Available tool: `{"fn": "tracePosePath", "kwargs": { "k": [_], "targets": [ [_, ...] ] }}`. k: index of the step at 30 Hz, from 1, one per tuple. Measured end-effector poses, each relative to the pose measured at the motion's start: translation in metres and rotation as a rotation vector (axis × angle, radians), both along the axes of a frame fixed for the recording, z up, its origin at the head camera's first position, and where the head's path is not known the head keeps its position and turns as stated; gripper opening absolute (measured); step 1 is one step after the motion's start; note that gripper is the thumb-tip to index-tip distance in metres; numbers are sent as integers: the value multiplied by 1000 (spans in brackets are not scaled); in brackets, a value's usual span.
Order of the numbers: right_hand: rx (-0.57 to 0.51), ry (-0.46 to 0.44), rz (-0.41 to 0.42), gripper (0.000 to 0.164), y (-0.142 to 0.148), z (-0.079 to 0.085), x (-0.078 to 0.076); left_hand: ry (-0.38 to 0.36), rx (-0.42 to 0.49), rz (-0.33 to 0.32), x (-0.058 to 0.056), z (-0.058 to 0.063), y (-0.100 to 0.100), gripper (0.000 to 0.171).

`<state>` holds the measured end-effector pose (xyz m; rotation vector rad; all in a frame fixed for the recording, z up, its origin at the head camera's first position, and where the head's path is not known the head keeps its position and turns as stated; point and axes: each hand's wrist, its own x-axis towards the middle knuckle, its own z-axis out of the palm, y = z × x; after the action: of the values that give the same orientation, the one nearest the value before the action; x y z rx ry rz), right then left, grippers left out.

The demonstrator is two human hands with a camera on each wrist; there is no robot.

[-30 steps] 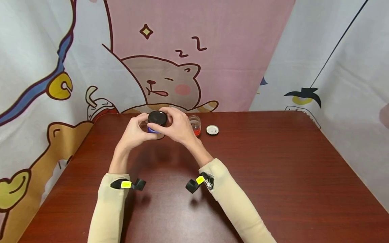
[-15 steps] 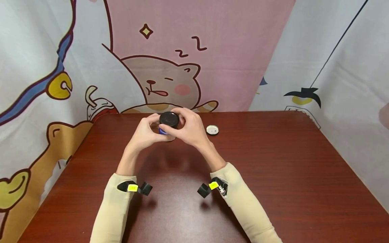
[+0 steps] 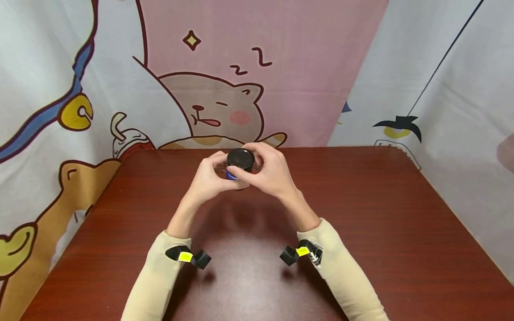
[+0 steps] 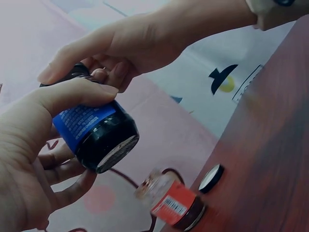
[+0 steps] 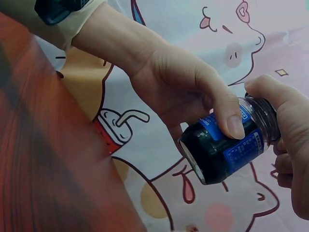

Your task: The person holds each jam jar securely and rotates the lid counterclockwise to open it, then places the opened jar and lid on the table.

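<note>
Both hands hold a glass jar (image 4: pixel 89 123) with a blue label, dark contents and a black lid (image 3: pixel 241 159), raised near the back of the table. My left hand (image 3: pixel 205 180) grips its body, thumb across the label. The fingers and thumb of my right hand (image 3: pixel 275 171) pinch the lid from the side. In both wrist views the jar's pale base shows. Beyond it, in the left wrist view, a second glass jar (image 4: pixel 176 205) with a red label stands without a lid. Most of that jar is hidden behind my right hand in the head view.
A white-lined lid (image 4: pixel 211 179) lies upturned on the table by the red-labelled jar. The dark wooden table (image 3: pixel 361 214) ends at the back against a printed curtain (image 3: pixel 305 89). Small cameras (image 3: pixel 201 258) jut from both sleeves.
Both hands have moved to the right together with the blue-labelled jar, their grip much the same. In the head view, my right hand now covers the loose lid and most of the red-labelled jar.
</note>
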<state>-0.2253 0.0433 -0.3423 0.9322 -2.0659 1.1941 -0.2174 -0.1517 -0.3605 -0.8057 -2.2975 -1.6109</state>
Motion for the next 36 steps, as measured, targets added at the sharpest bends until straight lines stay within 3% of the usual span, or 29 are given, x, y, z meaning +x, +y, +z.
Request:
{"fn": "tracePosePath", "kwargs": {
  "k": [15, 26, 29, 36],
  "targets": [
    [137, 17, -73, 46, 39, 3, 20, 26, 48, 25, 17, -5, 41, 54],
    [187, -14, -148, 48, 54, -1, 27, 168, -82, 220, 27, -12, 62, 59],
    [173, 5, -133, 45, 55, -1, 27, 156, -75, 215, 28, -13, 64, 59],
    [98, 88, -65, 31, 54, -2, 25, 123, -12, 134, 28, -11, 64, 56]
  ]
}}
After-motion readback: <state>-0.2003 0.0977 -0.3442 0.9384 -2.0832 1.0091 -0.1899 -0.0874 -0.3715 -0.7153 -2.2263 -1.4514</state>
